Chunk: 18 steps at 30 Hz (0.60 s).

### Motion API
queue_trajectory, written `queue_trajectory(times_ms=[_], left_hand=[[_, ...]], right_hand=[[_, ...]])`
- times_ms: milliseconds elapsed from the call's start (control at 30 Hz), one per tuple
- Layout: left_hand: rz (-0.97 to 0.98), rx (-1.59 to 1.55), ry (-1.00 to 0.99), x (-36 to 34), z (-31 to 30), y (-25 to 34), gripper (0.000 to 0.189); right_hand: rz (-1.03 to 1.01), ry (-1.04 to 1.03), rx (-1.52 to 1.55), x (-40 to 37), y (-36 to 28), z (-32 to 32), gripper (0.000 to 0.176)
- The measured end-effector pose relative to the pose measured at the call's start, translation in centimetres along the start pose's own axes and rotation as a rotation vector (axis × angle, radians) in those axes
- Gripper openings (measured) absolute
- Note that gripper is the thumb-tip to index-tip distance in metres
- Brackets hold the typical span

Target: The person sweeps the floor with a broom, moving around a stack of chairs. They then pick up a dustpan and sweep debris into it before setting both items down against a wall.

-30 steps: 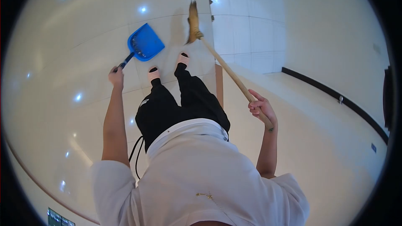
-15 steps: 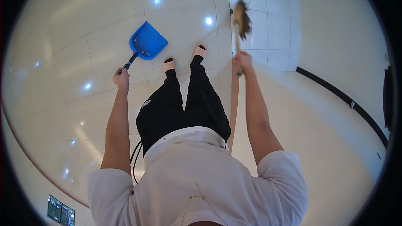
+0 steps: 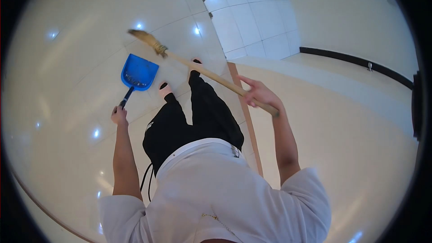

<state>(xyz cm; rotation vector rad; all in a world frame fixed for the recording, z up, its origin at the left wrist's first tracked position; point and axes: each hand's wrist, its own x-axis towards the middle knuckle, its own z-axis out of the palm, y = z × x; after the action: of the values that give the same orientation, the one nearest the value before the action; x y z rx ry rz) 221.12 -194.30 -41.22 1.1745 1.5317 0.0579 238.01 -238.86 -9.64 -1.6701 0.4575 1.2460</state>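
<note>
Clearly, the left hand (image 3: 119, 116) was closed around the end of the dark handle of a blue dustpan (image 3: 139, 72), and the right hand (image 3: 258, 96) was wrapped around a broom (image 3: 211, 77) near the top of its stick, its forefinger stretched out along the wood. The dustpan was a bright blue scoop with a little dark dirt lying toward its back. The broom had a pale wooden stick and a straw-coloured brush head (image 3: 146, 39).

A glossy white floor (image 3: 67, 63) spread wide and bare to the left of the dustpan and beyond it. To the right, a brown strip (image 3: 246, 117) ran along the ground beside the legs, a tiled wall (image 3: 252, 22) rose past it, and a black skirting line (image 3: 355, 60) edged the far side.

The dustpan sat just left of the feet, handle back toward the person and mouth facing away. The broom slanted from the right hand across the front of the shins, its head ending just past the dustpan's mouth, apart from it.
</note>
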Motion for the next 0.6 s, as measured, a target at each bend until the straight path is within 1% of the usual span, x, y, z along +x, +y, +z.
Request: queue_trajectory(times_ms=[67,133,167,233,267,333,400,467,533,567,600], left_hand=[[0.028,0.024,-0.014,-1.5,-0.3,1.1,0.033],[0.013,0.011,-0.066,-2.4,-0.7,1.5,0.035],[0.013,0.012,-0.076,-2.4,-0.9,1.5,0.036],[0.001,-0.002,-0.060,-3.2,-1.1,1.9,0.035],[-0.010,-0.021,-0.046,-4.1,-0.6,2.7,0.035],[-0.015,-0.019,-0.040,-5.3,0.0,3.9,0.034],[-0.022,-0.012,-0.037,-6.6,0.9,5.5,0.034],[-0.039,0.004,0.005,-7.8,2.6,7.1,0.034],[-0.043,0.026,0.012,-9.3,5.4,9.8,0.034],[-0.047,0.048,0.015,-9.7,6.8,11.0,0.033],[-0.044,0.063,0.025,-9.6,8.2,12.0,0.033]], right_hand=[[0.029,0.151,0.097,-5.0,0.6,-1.9,0.070],[0.071,0.336,0.214,-8.3,1.3,-3.1,0.069],[0.074,0.332,0.216,-8.5,1.6,-3.5,0.069],[0.052,0.629,0.272,-8.2,2.5,-4.3,0.065],[0.049,0.623,0.275,-7.4,2.4,-5.9,0.065],[-0.008,0.764,0.298,-3.5,3.7,-9.7,0.065],[-0.079,0.876,0.314,2.8,5.0,-14.5,0.051],[-0.007,0.907,0.304,9.8,6.4,-20.8,0.027],[0.027,0.916,0.426,15.1,5.2,-27.4,0.004],[0.035,0.906,0.434,17.2,3.8,-29.6,0.004],[0.039,0.898,0.603,19.0,2.6,-31.1,0.003]])
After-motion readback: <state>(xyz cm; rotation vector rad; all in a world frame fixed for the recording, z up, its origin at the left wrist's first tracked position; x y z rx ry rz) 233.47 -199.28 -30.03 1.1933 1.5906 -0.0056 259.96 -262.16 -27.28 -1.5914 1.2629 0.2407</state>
